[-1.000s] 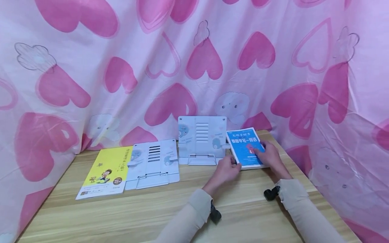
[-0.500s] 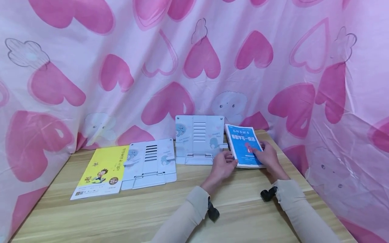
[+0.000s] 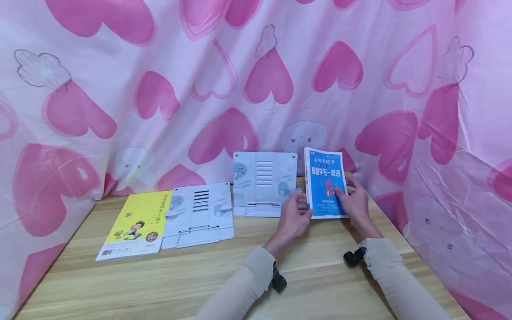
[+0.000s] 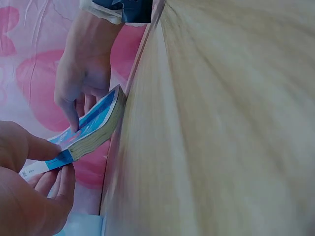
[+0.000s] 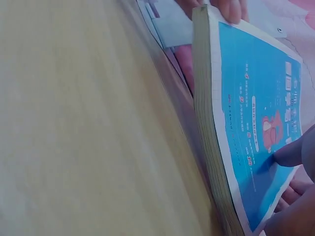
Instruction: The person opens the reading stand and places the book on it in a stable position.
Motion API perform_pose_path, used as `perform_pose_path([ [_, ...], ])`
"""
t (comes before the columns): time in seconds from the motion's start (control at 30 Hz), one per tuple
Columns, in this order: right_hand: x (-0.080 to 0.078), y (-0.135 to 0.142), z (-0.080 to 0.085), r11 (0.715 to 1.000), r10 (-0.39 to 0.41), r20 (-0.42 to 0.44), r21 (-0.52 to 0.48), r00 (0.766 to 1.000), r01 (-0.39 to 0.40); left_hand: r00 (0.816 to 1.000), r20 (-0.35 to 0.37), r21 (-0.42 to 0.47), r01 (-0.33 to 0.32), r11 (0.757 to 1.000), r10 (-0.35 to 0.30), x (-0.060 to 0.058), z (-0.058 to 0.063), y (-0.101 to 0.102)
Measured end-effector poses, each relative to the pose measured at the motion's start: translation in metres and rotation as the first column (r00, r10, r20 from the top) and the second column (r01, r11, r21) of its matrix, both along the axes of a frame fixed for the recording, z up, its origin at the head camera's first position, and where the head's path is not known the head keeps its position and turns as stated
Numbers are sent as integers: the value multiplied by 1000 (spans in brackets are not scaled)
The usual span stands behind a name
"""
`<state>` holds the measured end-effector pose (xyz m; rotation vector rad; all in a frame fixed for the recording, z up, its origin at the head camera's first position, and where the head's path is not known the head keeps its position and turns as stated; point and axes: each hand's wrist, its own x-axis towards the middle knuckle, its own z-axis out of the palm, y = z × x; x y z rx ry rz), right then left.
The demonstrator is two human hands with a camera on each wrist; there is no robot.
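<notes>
A thick blue book with a white border leans back, tilted up at the right end of the table. My left hand pinches its spine near the lower left corner, thumb on the cover and fingers behind, as the left wrist view shows. At the opposite edge my right hand grips the book, its thumb pressed on the cover and its fingers round the back. In the right wrist view the page block of the book faces the camera along its lower edge. Just left of the book stands a white book stand, upright.
Another white book stand lies lower, further left, with a yellow book flat beside it. Behind everything hangs a pink heart-patterned curtain. The wooden table has its right edge near my right arm.
The blue book has been raised from lying nearly flat to a steep tilt. My left hand has moved up along its spine; both hands keep hold of it.
</notes>
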<state>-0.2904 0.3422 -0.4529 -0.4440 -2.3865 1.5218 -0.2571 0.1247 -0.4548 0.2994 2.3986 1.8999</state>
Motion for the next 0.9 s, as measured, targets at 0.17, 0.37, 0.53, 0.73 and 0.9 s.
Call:
perform_pose_path([
  [0.17, 2, -5, 5, 1000, -24, -18, -11, 1000, 23, 998, -61, -11, 6, 1000, -7, -1, 4, -12],
  [0.37, 6, -14, 10, 999, -25, -158, -42, 987, 19, 992, -122, -21, -13, 1000, 10, -5, 6, -32],
  [0.53, 9, -24, 16, 1000, -13, -294, -15, 956, 9, 987, -156, -19, -45, 999, 41, -8, 8, -47],
  [0.73, 15, -40, 24, 999, 24, -371, -28, 928, -37, 981, -190, -36, -57, 998, 49, -12, 9, -72],
  [0.9, 23, -54, 29, 994, 104, -381, 13, 919, -108, 974, -220, -37, -58, 998, 49, -18, 11, -97],
])
